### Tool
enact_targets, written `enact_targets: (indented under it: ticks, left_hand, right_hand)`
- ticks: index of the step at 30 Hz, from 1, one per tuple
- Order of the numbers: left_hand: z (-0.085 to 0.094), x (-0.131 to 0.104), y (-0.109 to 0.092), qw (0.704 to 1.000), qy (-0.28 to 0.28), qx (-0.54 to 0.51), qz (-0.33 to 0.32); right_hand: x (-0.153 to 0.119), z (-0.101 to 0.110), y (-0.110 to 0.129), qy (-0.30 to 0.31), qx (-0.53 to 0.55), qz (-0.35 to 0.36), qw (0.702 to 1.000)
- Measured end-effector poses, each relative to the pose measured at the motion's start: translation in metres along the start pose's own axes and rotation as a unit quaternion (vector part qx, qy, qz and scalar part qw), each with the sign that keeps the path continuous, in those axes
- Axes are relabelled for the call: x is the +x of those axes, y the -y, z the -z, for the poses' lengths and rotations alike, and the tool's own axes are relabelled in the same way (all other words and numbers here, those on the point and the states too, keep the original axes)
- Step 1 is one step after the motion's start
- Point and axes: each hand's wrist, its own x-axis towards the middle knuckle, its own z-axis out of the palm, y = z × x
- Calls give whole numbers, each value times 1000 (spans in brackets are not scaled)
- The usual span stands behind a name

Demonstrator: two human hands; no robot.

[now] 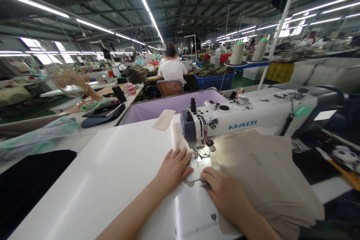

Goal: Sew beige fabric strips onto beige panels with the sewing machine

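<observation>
A white sewing machine (242,120) stands on a white table (112,165), its lit needle area over a metal plate (200,168). Left of the presser foot, my left hand (174,165) lies with fingers spread on a beige cloth strip (179,137) that runs back past the machine head. My right hand (222,189) is at the plate's front right edge, fingers bent together around a small dark metal tool, only partly visible. Beige fabric pieces (258,168) lie stacked under the machine arm, right of the needle. Behind the left hand rests a small beige piece (164,119).
A lilac bin (157,107) sits beyond the table. Dark folded items (104,114) and plastic wrapping (39,138) are at the left. Ahead, a person in a white shirt (172,69) sits on a chair beside a blue crate (215,81). Thread cones (237,53) stand behind the machine.
</observation>
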Motion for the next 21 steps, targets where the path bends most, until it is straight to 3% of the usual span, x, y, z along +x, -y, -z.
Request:
enact_targets:
  ticks: [16,21]
  left_hand:
    - [-6,0,5,1000,-3,-12,16]
    - [3,-1,0,999,-16,-38,-24]
  right_hand:
    - [0,1,2,4,5,-7,1000]
    - [0,3,4,7,-2,-10,1000]
